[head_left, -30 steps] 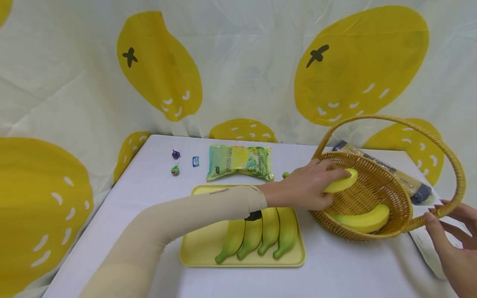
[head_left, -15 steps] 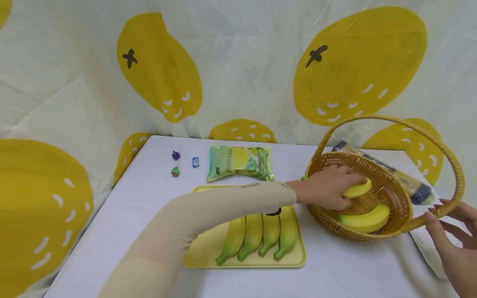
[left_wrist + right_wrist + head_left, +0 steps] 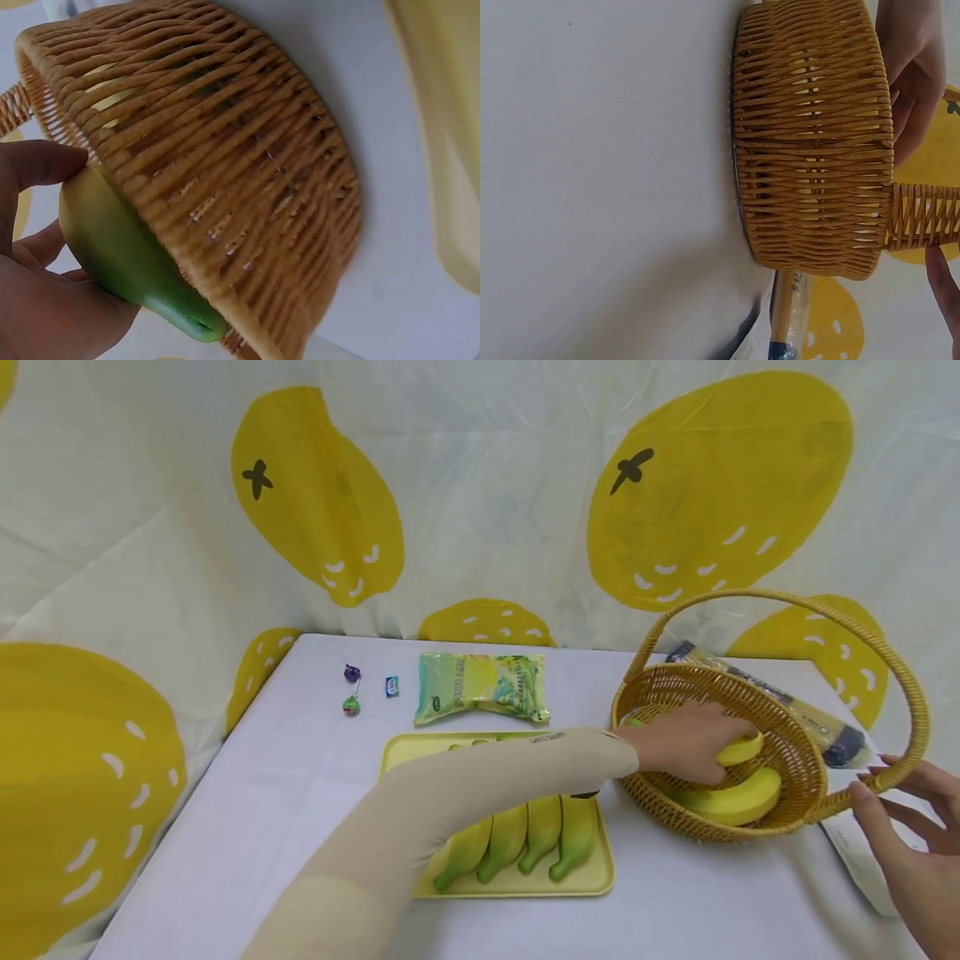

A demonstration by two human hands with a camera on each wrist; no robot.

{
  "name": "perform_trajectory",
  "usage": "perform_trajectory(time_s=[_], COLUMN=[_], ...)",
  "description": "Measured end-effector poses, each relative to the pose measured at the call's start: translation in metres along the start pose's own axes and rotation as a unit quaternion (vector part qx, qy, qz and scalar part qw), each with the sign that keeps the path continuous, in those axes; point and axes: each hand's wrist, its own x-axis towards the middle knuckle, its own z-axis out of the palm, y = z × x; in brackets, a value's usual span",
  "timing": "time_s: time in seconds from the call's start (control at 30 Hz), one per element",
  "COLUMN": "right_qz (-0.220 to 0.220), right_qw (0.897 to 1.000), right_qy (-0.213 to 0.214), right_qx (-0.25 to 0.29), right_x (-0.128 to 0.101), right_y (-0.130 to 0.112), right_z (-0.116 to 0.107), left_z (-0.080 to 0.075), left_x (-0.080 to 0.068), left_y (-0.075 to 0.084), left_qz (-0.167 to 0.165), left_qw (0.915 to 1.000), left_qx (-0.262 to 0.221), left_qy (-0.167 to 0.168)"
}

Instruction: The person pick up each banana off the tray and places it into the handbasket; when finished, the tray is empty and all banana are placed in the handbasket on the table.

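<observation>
In the head view my left hand (image 3: 693,742) reaches down into the wicker basket (image 3: 801,739). It grips a yellow banana (image 3: 741,750) with a green stem end. The left wrist view has this banana (image 3: 124,236) between thumb and fingers, close inside the rim. Another banana (image 3: 738,802) lies on the basket floor, partly behind that hand. At the right, my right hand (image 3: 911,852) pinches the lower end of the basket's arched handle (image 3: 909,693) between thumb and fingers. Only a fingertip of it shows against the handle in the right wrist view.
A yellow tray (image 3: 603,881) carries several bananas (image 3: 577,843), partly covered by my left sleeve. Behind it lies a green-yellow packet (image 3: 480,687). Two lollipops (image 3: 351,703) and a small blue wrapped sweet (image 3: 392,686) lie left. A long packet (image 3: 840,739) lies behind the basket.
My left hand has moved right with the banana, from the basket's left rim down into it, towards the other banana. The right hand has stayed at the handle.
</observation>
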Motion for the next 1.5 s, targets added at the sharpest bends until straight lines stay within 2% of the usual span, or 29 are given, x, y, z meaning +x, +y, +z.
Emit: perform_trajectory(time_s=[0.13, 0.27, 0.47, 0.93, 1.1, 1.3, 1.5], right_qz=[-0.003, -0.005, -0.005, -0.003, -0.005, -0.005, -0.006], right_qw=[1.0, 1.0, 1.0, 1.0, 1.0, 1.0, 1.0], right_qy=[-0.002, -0.005, -0.009, -0.002, -0.003, -0.001, -0.002], right_qx=[0.009, 0.005, -0.004, 0.002, -0.003, -0.002, 0.006], right_x=[0.001, 0.001, 0.001, -0.002, -0.002, -0.002, -0.002], right_y=[-0.001, -0.004, -0.006, -0.002, -0.003, -0.004, -0.003], right_z=[0.001, 0.001, 0.001, 0.0, 0.0, 0.0, -0.002], left_z=[0.004, 0.009, 0.016, 0.018, 0.017, 0.006, -0.007], left_x=[0.008, 0.009, 0.009, 0.008, 0.006, -0.008, -0.039], left_y=[0.007, 0.012, 0.017, 0.017, 0.017, 0.009, -0.006], left_qz=[-0.012, -0.023, -0.014, 0.0, -0.01, 0.012, 0.01], left_qw=[0.9997, 0.9991, 0.9993, 0.9992, 0.999, 0.9999, 0.9995], left_qx=[0.017, 0.018, 0.011, -0.009, -0.019, 0.005, 0.01], left_qy=[-0.015, -0.03, -0.034, -0.04, -0.04, -0.011, 0.029])
